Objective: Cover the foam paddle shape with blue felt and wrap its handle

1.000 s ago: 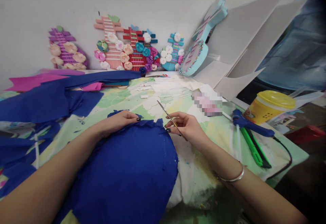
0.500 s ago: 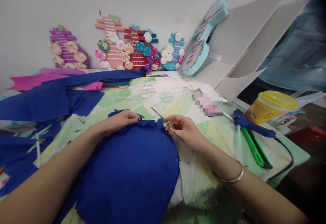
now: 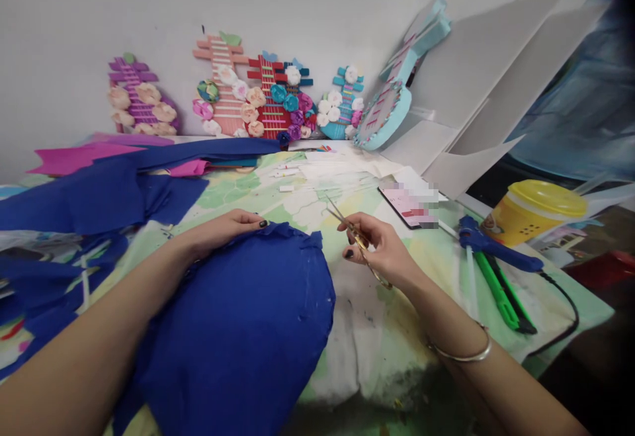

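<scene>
A large rounded piece covered in blue material lies at the near edge of the table, its rim uneven and folded. My left hand pinches its far rim between thumb and fingers. To the right of the piece, my right hand holds gold-handled scissors. The scissor blades point up and to the left, slightly parted, and touch nothing. A gap separates the right hand from the blue piece.
Blue sheets and scraps spread at the left. Flowered instrument-shaped crafts lean on the wall. At right are a phone, a blue glue gun, a green cutter and a yellow tub.
My right hand has moved right, away from the blue piece, with the scissors, whose blades have parted. The blue piece has shifted left and turned a little, still in my left hand.
</scene>
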`<act>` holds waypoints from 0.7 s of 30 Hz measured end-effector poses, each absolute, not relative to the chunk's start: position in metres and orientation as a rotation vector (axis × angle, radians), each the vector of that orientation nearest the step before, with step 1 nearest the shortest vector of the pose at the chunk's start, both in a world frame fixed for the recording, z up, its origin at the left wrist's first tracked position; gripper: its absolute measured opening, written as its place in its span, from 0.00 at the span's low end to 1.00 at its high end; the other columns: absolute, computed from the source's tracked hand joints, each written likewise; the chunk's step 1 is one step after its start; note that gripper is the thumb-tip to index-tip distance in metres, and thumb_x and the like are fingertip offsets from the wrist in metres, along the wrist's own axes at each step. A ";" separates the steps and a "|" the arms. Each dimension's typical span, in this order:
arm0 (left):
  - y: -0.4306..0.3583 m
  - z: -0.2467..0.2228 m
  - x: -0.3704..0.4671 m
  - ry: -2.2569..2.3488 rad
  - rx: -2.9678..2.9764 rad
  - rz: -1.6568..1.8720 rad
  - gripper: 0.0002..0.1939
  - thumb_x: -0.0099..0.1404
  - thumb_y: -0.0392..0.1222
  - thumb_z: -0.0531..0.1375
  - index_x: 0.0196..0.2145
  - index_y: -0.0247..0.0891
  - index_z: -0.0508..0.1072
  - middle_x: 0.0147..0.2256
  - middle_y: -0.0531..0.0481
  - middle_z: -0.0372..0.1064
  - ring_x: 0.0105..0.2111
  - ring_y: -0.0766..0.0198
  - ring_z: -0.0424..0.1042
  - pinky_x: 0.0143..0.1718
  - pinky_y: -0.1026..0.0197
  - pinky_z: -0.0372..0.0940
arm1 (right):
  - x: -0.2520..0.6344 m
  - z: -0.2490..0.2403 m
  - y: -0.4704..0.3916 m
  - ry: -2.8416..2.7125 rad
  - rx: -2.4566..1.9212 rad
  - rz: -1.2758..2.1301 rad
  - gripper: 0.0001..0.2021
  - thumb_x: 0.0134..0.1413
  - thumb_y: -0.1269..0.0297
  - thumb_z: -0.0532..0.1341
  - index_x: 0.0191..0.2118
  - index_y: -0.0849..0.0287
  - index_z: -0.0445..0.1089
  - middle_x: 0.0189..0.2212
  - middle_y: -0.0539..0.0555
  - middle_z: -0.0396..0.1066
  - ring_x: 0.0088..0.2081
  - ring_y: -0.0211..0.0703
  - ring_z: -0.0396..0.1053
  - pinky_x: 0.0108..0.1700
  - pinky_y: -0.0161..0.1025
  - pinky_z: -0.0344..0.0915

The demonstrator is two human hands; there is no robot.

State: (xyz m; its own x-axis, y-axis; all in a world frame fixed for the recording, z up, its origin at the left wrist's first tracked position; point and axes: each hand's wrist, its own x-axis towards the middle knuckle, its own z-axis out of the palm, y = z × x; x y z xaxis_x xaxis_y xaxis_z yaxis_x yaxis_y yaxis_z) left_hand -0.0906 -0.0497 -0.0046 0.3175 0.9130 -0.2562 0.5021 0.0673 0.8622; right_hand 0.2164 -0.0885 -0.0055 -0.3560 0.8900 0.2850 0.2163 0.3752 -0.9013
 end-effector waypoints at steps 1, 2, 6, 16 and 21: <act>-0.050 -0.004 -0.091 1.322 1.592 0.516 0.21 0.55 0.60 0.60 0.28 0.37 0.75 0.27 0.50 0.70 0.26 0.65 0.65 0.28 0.65 0.61 | 0.218 -0.005 -0.088 -1.858 -0.987 0.949 0.20 0.38 0.55 0.71 0.38 0.59 0.72 0.24 0.47 0.62 0.26 0.35 0.56 0.30 0.36 0.56; -0.050 -0.003 -0.092 1.319 1.602 0.515 0.21 0.55 0.60 0.60 0.27 0.37 0.75 0.27 0.50 0.69 0.26 0.65 0.65 0.28 0.65 0.61 | 0.219 -0.004 -0.088 -1.912 -1.009 0.901 0.20 0.36 0.56 0.72 0.38 0.59 0.73 0.25 0.47 0.64 0.28 0.36 0.58 0.31 0.36 0.57; -0.053 0.003 -0.091 1.286 1.605 0.495 0.20 0.56 0.58 0.60 0.27 0.36 0.74 0.29 0.50 0.69 0.27 0.65 0.66 0.29 0.65 0.62 | 0.222 -0.003 -0.088 -2.125 -1.021 0.813 0.24 0.34 0.58 0.73 0.42 0.58 0.76 0.28 0.51 0.72 0.31 0.40 0.64 0.34 0.38 0.60; -0.054 0.005 -0.092 1.253 1.605 0.460 0.18 0.58 0.56 0.60 0.28 0.35 0.74 0.29 0.50 0.69 0.27 0.66 0.66 0.29 0.65 0.61 | 0.226 -0.010 -0.084 -2.328 -0.937 0.610 0.21 0.41 0.63 0.71 0.46 0.53 0.76 0.25 0.50 0.72 0.29 0.39 0.65 0.32 0.36 0.60; -0.054 0.006 -0.091 1.258 1.670 0.437 0.19 0.57 0.56 0.59 0.25 0.35 0.73 0.26 0.51 0.67 0.26 0.66 0.64 0.28 0.66 0.60 | 0.224 -0.014 -0.084 -2.383 -0.916 0.601 0.20 0.45 0.67 0.69 0.48 0.51 0.76 0.26 0.51 0.71 0.29 0.39 0.66 0.32 0.35 0.61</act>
